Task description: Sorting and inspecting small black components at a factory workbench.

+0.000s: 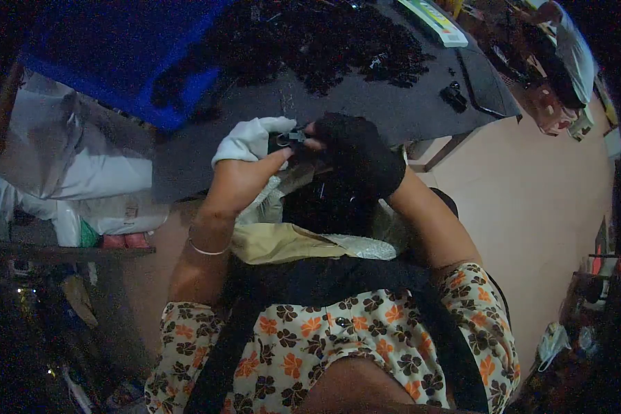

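My left hand (252, 143), in a white glove that leaves the thumb bare, pinches a small dark part (294, 136) with a metallic glint. In a black glove with bare fingertips, my right hand (360, 153) grips the same part from the other side. What kind of part it is, I cannot make out. Both hands meet above the near edge of a dark grey table (248, 114). Farther back on it lies a wide heap of small black pieces (324, 48). Below my hands, at my lap, is an opening with black contents (324, 207), edged by tan material (272, 245) and bubble wrap.
A blue sheet or bin (103, 62) covers the far left. Grey and white plastic bags (103, 176) sit on a shelf at left. On the right of the table lie a small black piece (453, 96) and a white-green box (435, 24). Pale floor (524, 186) stretches to the right.
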Demonstrator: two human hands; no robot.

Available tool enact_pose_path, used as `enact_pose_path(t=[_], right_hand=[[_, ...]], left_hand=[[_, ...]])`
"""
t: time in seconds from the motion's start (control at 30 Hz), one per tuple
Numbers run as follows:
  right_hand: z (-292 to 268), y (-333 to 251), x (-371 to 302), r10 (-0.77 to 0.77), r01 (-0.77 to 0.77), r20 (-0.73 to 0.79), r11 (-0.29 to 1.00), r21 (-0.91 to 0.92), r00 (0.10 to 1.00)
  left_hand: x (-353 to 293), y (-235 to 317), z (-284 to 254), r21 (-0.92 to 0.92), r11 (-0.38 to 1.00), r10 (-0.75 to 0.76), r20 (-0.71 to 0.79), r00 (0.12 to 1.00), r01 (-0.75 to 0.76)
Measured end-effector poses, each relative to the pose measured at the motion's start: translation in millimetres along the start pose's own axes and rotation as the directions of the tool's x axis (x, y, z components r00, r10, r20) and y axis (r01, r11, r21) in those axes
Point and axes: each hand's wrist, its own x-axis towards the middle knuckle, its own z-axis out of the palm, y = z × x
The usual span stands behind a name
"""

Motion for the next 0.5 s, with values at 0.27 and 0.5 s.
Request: enact_pose_path(t=[0.27,0.5], right_hand=[[-3,3,-3,-0.303,0.301,0.012,0.939,-0.164,0.953],[-9,-9,-2,-0.347,0.371,0.134,0.844,-0.386,0.928]], left_hand=[[-6,8,0,-0.351,0.899,-0.237,0.116,0.965,0.263],[-11,4,8,-0.355,0.906,-0.226,0.049,0.973,0.229]])
